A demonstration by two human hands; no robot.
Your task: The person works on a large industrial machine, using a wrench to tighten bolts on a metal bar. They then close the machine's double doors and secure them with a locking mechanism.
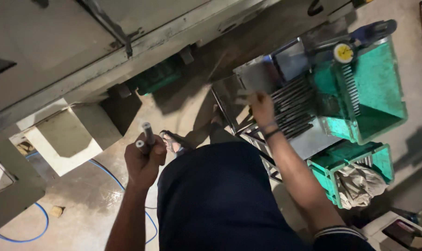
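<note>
Nearest, the left hand (143, 160) kept a tight grip on two short metal rods (146, 137), upright, clear of the floor. The right hand (261, 108) reached onto the tray's row of rods (292, 109), fingers blurred; grip unclear.

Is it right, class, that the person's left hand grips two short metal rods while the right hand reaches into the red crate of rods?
Not quite. The head view shows the crate is green, not red. The left hand does grip two short metal rods, and the right hand reaches to the rods there.
</note>
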